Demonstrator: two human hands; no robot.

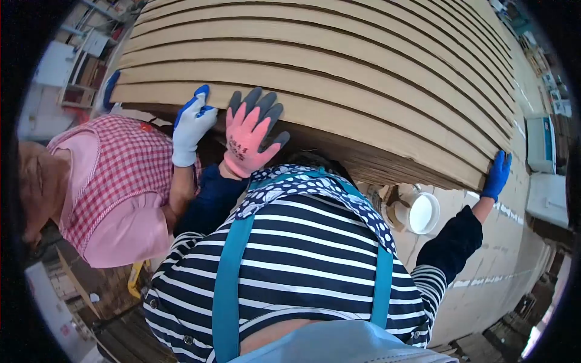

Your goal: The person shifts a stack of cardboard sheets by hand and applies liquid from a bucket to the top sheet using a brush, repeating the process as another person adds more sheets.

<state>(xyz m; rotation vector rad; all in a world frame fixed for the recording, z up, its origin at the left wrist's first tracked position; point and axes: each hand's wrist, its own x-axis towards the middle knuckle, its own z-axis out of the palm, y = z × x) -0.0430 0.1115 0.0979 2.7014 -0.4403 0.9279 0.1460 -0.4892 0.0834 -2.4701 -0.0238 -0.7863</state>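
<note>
both hands out wide on the near edge of the stack, and it looks like a steadying step!
the left hand (pixel 248 136), in a pink knitted glove with grey-coated fingers, is spread over the wide stack of long, tan, flat strips (pixel 375 91); far to its right, the blue-gloved right hand (pixel 497 175) rests at the corner, whether pinching, i cannot tell. just left of the left grip, a co-worker's white-and-blue glove (pixel 195 127) meets the same edge. any next move calls, i'd judge, for even pressure from both palms.
</note>
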